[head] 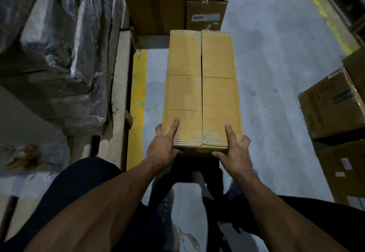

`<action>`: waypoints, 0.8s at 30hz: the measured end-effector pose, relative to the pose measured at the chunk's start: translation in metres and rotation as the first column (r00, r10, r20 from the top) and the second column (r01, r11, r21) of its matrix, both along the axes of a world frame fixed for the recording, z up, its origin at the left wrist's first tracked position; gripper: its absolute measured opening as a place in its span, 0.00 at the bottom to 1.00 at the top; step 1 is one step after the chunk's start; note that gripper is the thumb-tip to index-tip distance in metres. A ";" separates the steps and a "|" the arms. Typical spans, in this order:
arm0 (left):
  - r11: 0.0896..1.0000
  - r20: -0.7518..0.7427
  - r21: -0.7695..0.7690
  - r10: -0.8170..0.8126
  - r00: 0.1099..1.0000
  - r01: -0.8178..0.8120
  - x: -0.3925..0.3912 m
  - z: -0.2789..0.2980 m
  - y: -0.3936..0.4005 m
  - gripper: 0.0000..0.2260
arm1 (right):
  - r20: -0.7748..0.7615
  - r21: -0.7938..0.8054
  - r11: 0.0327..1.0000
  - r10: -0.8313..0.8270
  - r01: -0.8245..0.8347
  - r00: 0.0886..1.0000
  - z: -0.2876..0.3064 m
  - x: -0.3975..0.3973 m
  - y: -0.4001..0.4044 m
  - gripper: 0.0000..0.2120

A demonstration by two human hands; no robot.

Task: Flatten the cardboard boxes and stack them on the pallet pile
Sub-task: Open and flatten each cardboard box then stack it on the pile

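Note:
A long tan cardboard box (pixel 201 85) lies in front of me above the grey floor, its two top flaps closed with a dark seam down the middle. My left hand (pixel 164 145) grips its near left corner, forefinger stretched along the top and the other fingers curled round the edge. My right hand (pixel 235 151) grips the near right corner the same way, thumb under the near end. The box still has its full shape.
A plastic-wrapped load (pixel 59 54) on a wooden pallet (pixel 120 85) stands at the left, beside a yellow floor line (pixel 138 97). Stacked brown boxes (pixel 177 4) stand ahead, and more boxes (pixel 333 105) at the right. Bare grey floor (pixel 276 73) lies between.

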State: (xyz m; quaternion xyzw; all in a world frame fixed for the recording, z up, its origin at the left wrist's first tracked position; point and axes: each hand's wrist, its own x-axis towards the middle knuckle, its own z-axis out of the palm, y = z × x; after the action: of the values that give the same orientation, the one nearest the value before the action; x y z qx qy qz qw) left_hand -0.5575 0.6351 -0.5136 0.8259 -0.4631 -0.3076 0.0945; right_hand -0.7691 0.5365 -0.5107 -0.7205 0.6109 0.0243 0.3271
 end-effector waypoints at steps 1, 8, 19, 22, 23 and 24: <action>1.000 -0.002 -0.018 0.008 1.000 -0.008 0.001 0.000 0.000 0.49 | 0.010 -0.014 0.999 -0.030 0.030 1.000 0.000 0.002 0.001 0.49; 0.999 0.053 -0.051 -0.002 0.999 0.005 0.012 0.039 -0.010 0.40 | 0.050 -0.088 0.991 -0.095 0.100 0.994 0.033 0.017 -0.006 0.44; 0.964 0.219 -0.215 -0.111 0.969 0.159 0.031 0.178 -0.025 0.30 | 0.162 -0.330 0.929 -0.120 0.169 0.979 0.146 0.015 0.013 0.33; 0.948 0.230 -0.274 -0.100 0.968 0.163 0.026 0.220 -0.027 0.27 | 0.179 -0.368 0.910 -0.131 0.190 0.975 0.183 0.013 0.017 0.32; 0.947 0.230 -0.280 -0.094 0.969 0.159 0.025 0.233 -0.029 0.27 | 0.188 -0.375 0.907 -0.131 0.194 0.973 0.194 0.012 0.016 0.32; 0.947 0.222 -0.283 -0.087 0.971 0.150 0.024 0.246 -0.031 0.27 | 0.194 -0.380 0.905 -0.124 0.191 0.973 0.205 0.011 0.013 0.31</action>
State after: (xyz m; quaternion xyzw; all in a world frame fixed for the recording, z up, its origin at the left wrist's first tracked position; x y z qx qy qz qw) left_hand -0.5333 0.6042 -0.2680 0.8001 -0.5605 -0.1520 0.1504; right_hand -0.7577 0.5499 -0.3055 -0.7193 0.6304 -0.1863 0.2247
